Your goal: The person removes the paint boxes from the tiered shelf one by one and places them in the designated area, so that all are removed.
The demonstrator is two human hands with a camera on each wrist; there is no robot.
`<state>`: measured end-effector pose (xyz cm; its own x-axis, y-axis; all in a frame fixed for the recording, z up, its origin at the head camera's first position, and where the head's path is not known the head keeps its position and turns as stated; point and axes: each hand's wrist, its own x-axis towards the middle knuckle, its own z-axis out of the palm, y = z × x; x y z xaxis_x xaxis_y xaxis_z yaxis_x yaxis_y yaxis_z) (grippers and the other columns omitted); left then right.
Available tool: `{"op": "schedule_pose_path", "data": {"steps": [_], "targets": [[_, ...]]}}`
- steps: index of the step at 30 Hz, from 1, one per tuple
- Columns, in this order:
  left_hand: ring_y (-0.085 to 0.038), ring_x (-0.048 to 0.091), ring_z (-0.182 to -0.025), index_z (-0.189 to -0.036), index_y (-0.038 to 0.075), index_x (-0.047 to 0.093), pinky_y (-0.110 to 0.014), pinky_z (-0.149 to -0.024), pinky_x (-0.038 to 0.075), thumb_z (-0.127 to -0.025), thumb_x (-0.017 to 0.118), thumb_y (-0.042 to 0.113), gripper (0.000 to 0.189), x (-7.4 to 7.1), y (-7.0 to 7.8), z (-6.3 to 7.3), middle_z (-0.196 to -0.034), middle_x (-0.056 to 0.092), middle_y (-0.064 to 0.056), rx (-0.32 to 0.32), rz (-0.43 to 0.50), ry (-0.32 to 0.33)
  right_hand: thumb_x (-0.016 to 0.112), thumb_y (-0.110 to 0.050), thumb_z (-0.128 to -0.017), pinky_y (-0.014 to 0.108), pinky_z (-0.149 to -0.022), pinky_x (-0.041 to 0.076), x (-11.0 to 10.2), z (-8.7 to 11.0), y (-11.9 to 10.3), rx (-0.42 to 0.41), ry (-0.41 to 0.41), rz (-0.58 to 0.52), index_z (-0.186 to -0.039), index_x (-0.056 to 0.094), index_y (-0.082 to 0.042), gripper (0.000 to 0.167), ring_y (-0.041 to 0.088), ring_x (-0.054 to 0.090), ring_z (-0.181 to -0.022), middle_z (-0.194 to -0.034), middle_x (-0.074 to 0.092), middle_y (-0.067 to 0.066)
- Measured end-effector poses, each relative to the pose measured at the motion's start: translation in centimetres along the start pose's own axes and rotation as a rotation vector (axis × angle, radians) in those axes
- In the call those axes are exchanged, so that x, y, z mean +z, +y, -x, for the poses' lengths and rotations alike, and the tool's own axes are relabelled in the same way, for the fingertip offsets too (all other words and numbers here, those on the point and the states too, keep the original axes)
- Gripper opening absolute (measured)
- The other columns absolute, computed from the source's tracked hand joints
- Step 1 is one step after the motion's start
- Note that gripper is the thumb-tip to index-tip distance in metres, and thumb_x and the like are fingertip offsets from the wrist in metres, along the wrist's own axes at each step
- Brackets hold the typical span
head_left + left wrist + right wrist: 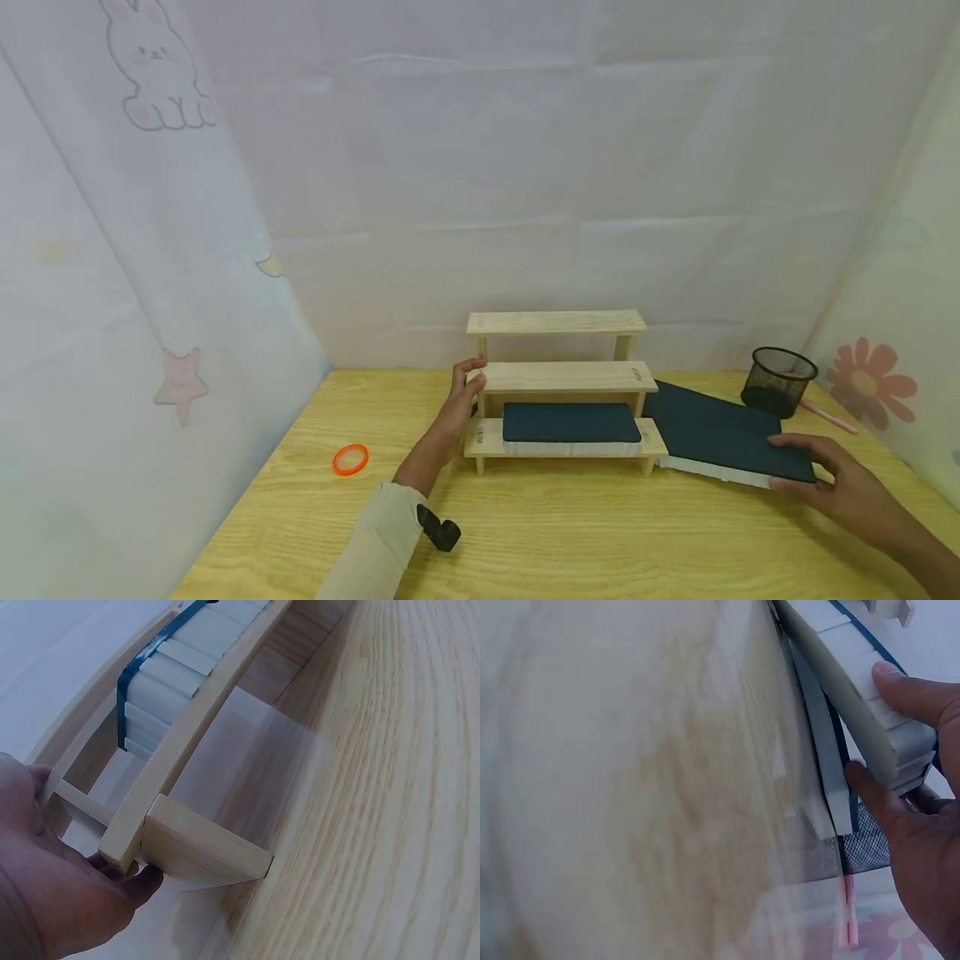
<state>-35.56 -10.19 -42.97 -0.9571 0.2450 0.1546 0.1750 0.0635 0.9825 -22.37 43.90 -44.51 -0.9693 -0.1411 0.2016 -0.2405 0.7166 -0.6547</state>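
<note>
A three-step wooden shelf (561,377) stands near the back wall. My left hand (454,414) grips the left end of its middle step; in the left wrist view the fingers (139,883) bend around the wood. On the lowest step lies a flat white box with a dark navy top (572,422). To the right of the shelf, my right hand (843,485) holds a second, larger-looking navy-topped box (723,429) by its near right corner. The right wrist view has the thumb on its white ribbed side (877,690), and another white-and-navy piece (838,765) right behind it.
A black mesh pen holder (778,382) stands at the back right, with a pink stick-like item (828,415) beside it. An orange ring (350,459) lies on the wooden table (540,533) at left. Printed cloth walls (525,167) enclose the back and sides.
</note>
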Motion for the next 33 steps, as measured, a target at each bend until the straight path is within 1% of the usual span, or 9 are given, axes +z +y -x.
{"op": "schedule_pose_path", "data": {"steps": [2,4,9,12,15,19,24,30,33], "targets": [[-0.033,0.007,-0.152,-0.148,0.027,0.03,-0.065,-0.115,0.013,-0.108,0.038,0.049,0.046,0.0,0.0,0.0,-0.164,0.007,0.006,-0.006,0.002,0.003,0.073,-0.032,-0.094,0.056,-0.086,0.052,0.4,-0.1,0.1,-0.042,0.012,0.021,-0.144,0.048,-0.015,0.059,0.011,0.04,-0.129,-0.145,0.034,0.014],[-0.032,0.008,-0.152,-0.148,0.028,0.03,-0.064,-0.116,0.013,-0.108,0.038,0.049,0.046,0.1,0.0,0.1,-0.164,0.007,0.006,-0.009,0.004,0.003,0.076,-0.03,-0.092,0.056,-0.086,0.052,0.7,-0.2,0.1,-0.076,0.023,0.042,-0.141,0.05,-0.015,0.058,0.001,0.039,-0.12,-0.142,0.036,0.011],[-0.034,0.008,-0.152,-0.149,0.027,0.029,-0.066,-0.115,0.013,-0.108,0.037,0.05,0.048,0.2,-0.1,0.2,-0.164,0.006,0.005,0.004,0.003,-0.005,0.081,-0.033,-0.087,0.043,-0.085,0.054,0.9,-0.2,0.3,-0.135,0.049,0.159,-0.134,0.056,-0.017,0.055,0.021,0.042,-0.119,-0.136,0.045,0.011],[-0.036,0.009,-0.151,-0.15,0.026,0.027,-0.066,-0.115,0.013,-0.108,0.036,0.051,0.05,0.0,-0.1,0.2,-0.165,0.005,0.004,0.004,-0.006,-0.013,0.084,-0.033,-0.084,0.028,-0.076,0.051,1.1,-0.2,0.6,-0.162,0.06,0.228,-0.13,0.057,-0.02,0.055,0.025,0.041,-0.113,-0.132,0.048,0.011],[-0.037,0.009,-0.151,-0.152,0.026,0.025,-0.067,-0.114,0.013,-0.108,0.035,0.052,0.052,-0.2,-0.2,0.1,-0.165,0.001,0.004,0.009,-0.029,-0.032,0.086,-0.028,-0.082,0.027,-0.072,0.048,1.4,-0.3,0.8,-0.204,0.06,0.251,-0.129,0.057,-0.018,0.055,0.027,0.038,-0.11,-0.13,0.047,0.013],[-0.035,0.01,-0.151,-0.155,0.032,0.022,-0.069,-0.114,0.011,-0.107,0.034,0.053,0.054,-0.6,0.0,0.6,-0.165,-0.001,0.004,-0.006,-0.028,-0.065,0.086,-0.027,-0.081,0.036,-0.074,0.045,1.7,-0.3,0.9,-0.238,0.073,0.27,-0.127,0.056,-0.019,0.056,0.027,0.038,-0.108,-0.127,0.046,0.011],[-0.037,0.012,-0.151,-0.156,0.042,0.017,-0.07,-0.114,0.007,-0.107,0.042,0.049,0.056,-0.8,0.2,2.1,-0.164,0.006,-0.004,-0.092,0.144,-0.042,0.086,-0.026,-0.081,0.059,-0.086,0.03,1.9,-0.3,0.9,-0.235,0.05,0.224,-0.126,0.055,-0.017,0.055,0.04,0.039,-0.113,-0.127,0.046,0.015],[-0.037,0.017,-0.148,-0.15,0.029,0.014,-0.058,-0.115,0.019,-0.107,0.05,0.037,0.058,0.0,0.4,4.3,-0.157,0.019,-0.015,-0.136,0.301,0.044,0.08,-0.022,-0.088,0.062,-0.086,0.03,1.5,-0.7,0.1,-0.265,0.062,0.229,-0.125,0.058,-0.017,0.043,0.037,0.037,-0.114,-0.133,0.044,0.017],[-0.037,0.014,-0.146,-0.142,0.019,0.02,-0.058,-0.115,0.015,-0.107,0.049,0.029,0.047,0.6,0.4,5.0,-0.155,0.017,-0.014,-0.159,0.329,0.056,0.077,-0.016,-0.091,0.064,-0.088,0.03,1.5,-1.4,-1.1,-0.323,0.095,0.219,-0.128,0.058,-0.014,0.041,0.039,0.038,-0.117,-0.135,0.044,0.019]]}}
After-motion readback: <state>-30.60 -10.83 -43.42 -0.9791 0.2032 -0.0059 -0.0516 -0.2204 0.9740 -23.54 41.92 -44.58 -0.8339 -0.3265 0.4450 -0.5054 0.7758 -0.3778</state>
